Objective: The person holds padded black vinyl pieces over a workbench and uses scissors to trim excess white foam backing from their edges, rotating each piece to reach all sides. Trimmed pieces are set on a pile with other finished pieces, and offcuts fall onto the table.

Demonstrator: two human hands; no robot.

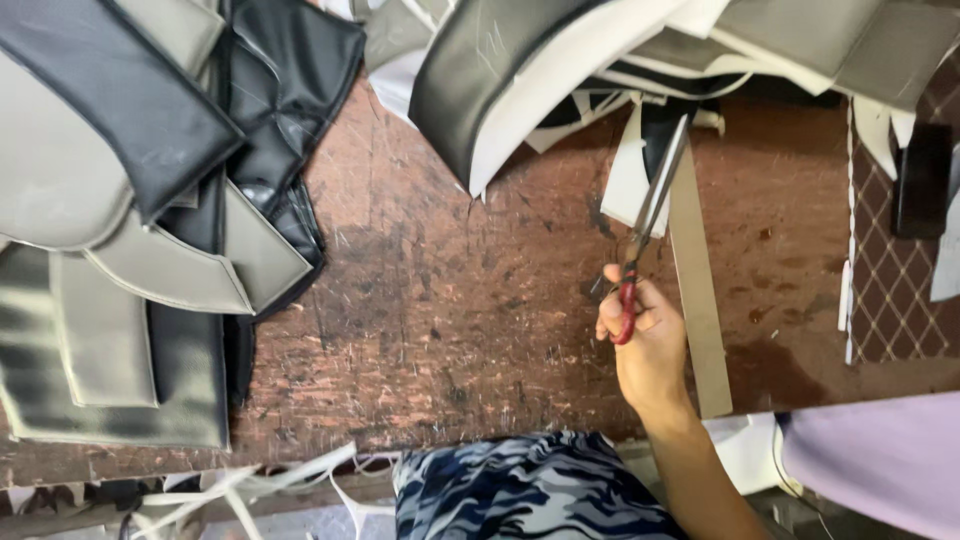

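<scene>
The scissors [645, 225] are lying over the tabletop [450, 300], red handles nearest the person, long steel blades pointing up and away toward the black-and-white panel [520, 80]. The blades are nearly shut, slanting slightly rightward, their tips reaching just beside the beige strip [700, 300].

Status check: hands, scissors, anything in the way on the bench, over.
Right hand gripping red-handled scissors, blades pointing away. Left hand out of view. Grey strip lies beside the blades; grey-and-black padded panels stacked left.
</scene>
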